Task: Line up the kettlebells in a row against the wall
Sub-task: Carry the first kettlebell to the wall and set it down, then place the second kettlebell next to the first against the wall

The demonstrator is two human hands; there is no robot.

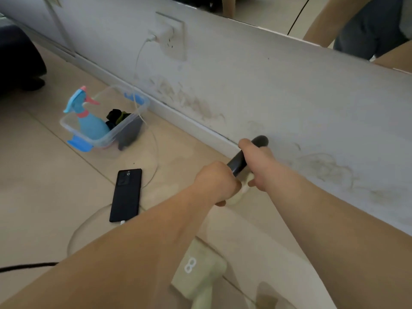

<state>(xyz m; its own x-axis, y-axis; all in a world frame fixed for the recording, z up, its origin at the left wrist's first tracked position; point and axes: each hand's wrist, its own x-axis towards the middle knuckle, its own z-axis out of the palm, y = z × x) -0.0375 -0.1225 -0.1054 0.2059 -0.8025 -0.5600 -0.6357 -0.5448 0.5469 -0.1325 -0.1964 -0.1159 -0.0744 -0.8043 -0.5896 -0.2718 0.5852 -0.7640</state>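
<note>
Both my hands grip the dark handle (260,141) of a pale cream kettlebell (236,198) close to the white wall (289,90). My left hand (217,181) holds the near end of the handle and my right hand (256,161) the far end. Most of the kettlebell's body is hidden under my hands; I cannot tell whether it touches the floor. A second pale green kettlebell (196,273), marked 8, sits near the bottom edge between my forearms.
A black phone (126,195) lies on the tile floor, on a white cable running to a wall socket (170,35). A clear plastic box (107,121) with a blue spray bottle (89,117) stands by the baseboard. A black cable (24,266) crosses the lower left.
</note>
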